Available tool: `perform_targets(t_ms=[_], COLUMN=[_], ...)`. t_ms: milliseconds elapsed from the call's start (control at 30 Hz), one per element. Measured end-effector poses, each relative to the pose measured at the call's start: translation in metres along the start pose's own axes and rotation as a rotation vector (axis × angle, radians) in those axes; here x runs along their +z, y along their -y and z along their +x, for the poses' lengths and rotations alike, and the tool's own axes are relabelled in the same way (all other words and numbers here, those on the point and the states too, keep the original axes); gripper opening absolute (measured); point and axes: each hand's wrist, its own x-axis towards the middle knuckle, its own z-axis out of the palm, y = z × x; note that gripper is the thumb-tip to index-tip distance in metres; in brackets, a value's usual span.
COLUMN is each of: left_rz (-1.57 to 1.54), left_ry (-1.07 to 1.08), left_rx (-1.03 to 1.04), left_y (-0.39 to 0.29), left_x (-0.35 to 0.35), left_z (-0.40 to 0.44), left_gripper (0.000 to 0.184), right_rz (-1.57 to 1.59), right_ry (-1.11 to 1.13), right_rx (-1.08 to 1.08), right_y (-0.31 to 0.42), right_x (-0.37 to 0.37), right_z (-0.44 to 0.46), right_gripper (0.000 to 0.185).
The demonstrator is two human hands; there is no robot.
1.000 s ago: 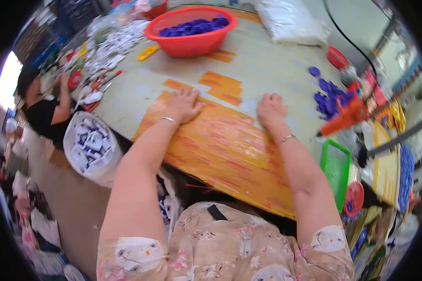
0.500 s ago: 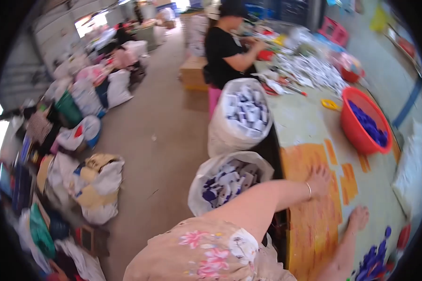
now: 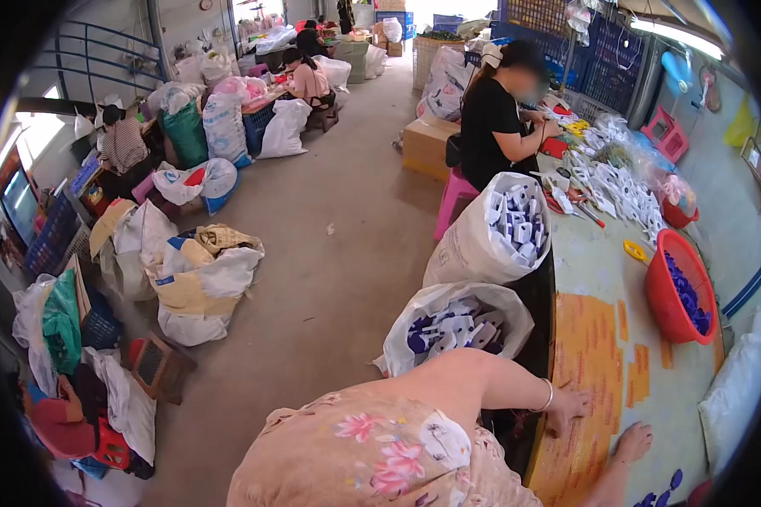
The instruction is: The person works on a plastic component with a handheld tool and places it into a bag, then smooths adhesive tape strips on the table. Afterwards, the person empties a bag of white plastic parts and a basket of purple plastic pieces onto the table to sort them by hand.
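My left hand (image 3: 568, 409), with a bangle at its wrist, lies on a sheet-like patch of orange strips (image 3: 585, 359) with red markings, near the table's left edge. Its fingers are apart and bent down onto the strips; I see nothing held. My right hand (image 3: 634, 442) rests just right of the patch, on or just above the pale tabletop, fingers stretched and holding nothing visible. A smaller group of orange strips (image 3: 638, 380) lies beyond it. Small purple pieces (image 3: 670, 490) are scattered at the near right, partly cut off by the view.
A red basin (image 3: 683, 317) of purple pieces stands at the right, with yellow-handled scissors (image 3: 634, 250) nearby. Two white sacks (image 3: 482, 253) of white and purple parts flank the table. A co-worker (image 3: 503, 118) sits beyond, beside a pile of white parts (image 3: 613, 182).
The view has tilted up and turned left. My left hand has drawn back along the strips toward the table's near left. My right hand has moved left, closer to the orange patch.
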Motion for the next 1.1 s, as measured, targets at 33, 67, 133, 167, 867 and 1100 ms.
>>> perform_targets(t_ms=[33,67,133,167,867,1100], left_rz=[-0.014,-0.005,0.007,-0.007,0.072,0.171], left_ry=[0.011,0.044,0.103,0.142,-0.037,0.070], left_rx=[-0.003,-0.009,-0.022,-0.013,0.064,0.187], left_y=[-0.001,-0.002,-0.003,-0.001,0.016,0.013], left_x=[-0.003,-0.009,-0.018,-0.020,0.004,-0.010], left_z=[-0.001,0.000,0.006,0.009,0.001,-0.004], left_gripper=[0.091,0.088,0.083,0.078,0.078,0.067], right_rz=[-0.010,-0.018,-0.215,-0.309,1.053,1.096], right_ry=[-0.013,-0.025,-0.070,-0.090,0.106,0.058], right_rx=[-0.019,-0.038,-0.342,-0.495,-0.813,-0.814], right_y=[0.004,0.008,-0.003,-0.002,0.119,0.115], right_x=[-0.008,-0.013,0.019,0.036,-0.014,0.001], right_z=[-0.011,-0.018,-0.004,0.003,-0.133,-0.136], right_gripper=[0.045,0.045,0.041,0.040,0.037,0.032])
